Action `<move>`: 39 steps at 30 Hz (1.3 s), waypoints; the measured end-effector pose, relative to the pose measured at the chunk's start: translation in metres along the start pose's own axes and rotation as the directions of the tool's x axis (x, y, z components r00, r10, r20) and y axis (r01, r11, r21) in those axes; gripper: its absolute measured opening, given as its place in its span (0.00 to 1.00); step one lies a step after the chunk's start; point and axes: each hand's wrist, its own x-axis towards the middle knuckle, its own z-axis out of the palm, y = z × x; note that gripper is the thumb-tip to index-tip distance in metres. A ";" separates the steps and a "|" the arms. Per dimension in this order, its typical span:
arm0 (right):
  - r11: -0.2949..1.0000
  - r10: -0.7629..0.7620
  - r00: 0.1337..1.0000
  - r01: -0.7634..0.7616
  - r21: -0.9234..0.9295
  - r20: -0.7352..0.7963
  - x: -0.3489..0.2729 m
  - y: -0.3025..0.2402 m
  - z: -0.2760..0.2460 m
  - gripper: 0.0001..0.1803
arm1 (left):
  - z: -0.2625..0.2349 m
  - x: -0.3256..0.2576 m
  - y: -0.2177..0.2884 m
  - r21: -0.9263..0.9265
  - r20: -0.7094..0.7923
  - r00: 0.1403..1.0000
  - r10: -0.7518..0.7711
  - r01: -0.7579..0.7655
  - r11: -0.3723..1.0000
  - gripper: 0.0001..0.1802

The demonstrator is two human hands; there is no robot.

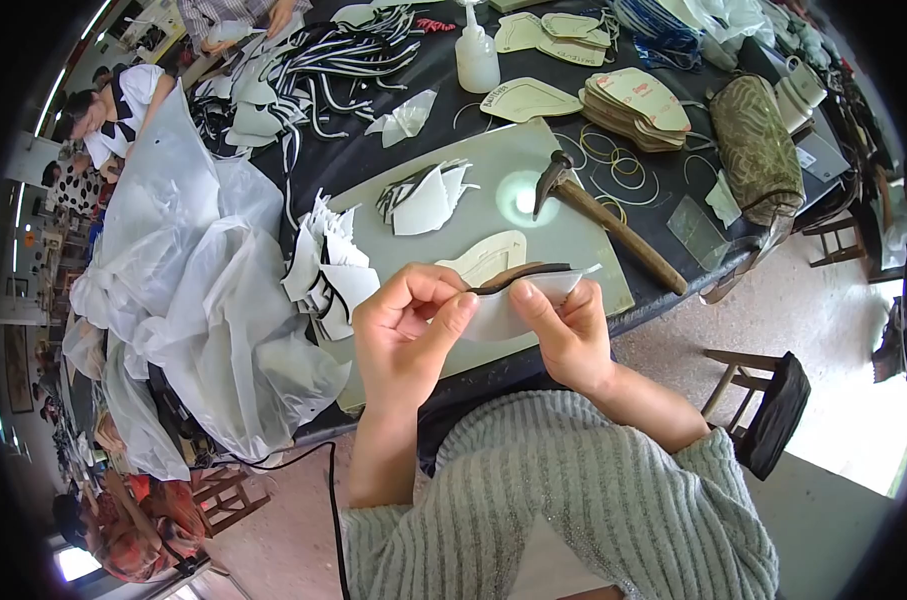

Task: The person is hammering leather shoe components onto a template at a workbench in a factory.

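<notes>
Just above the near edge of a grey-green board, both hands pinch a white shoe piece with a black strip along its upper edge. My left hand grips its left end between thumb and fingers. At the right end, my right hand presses its thumb on the white side, fingers behind. Part of the piece is hidden by the hands. A cream pattern template lies right behind it. Two piles of similar white pieces with black edging, one pile behind and another pile to the left, rest nearby.
A hammer lies across the board's right side. Behind are a white bottle, stacked templates and rings of cord. Clear plastic sheeting covers the left. Black-and-white strips heap at the back. Co-workers sit at left.
</notes>
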 end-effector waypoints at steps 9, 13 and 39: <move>0.999 -0.036 0.999 0.036 -0.024 0.003 0.001 0.008 -0.002 0.11 | 0.004 0.000 0.006 -0.140 -0.110 0.993 -0.054 0.038 0.989 0.11; 0.994 -0.049 0.998 0.053 0.092 -0.045 0.008 0.004 0.000 0.12 | 0.001 -0.002 0.002 -0.308 -0.242 0.945 -0.219 0.139 0.941 0.11; 0.179 -0.198 0.859 0.506 -0.844 0.473 -0.012 0.040 -0.062 0.18 | -0.034 -0.001 -0.076 -0.029 -0.149 0.835 -0.529 0.531 0.847 0.11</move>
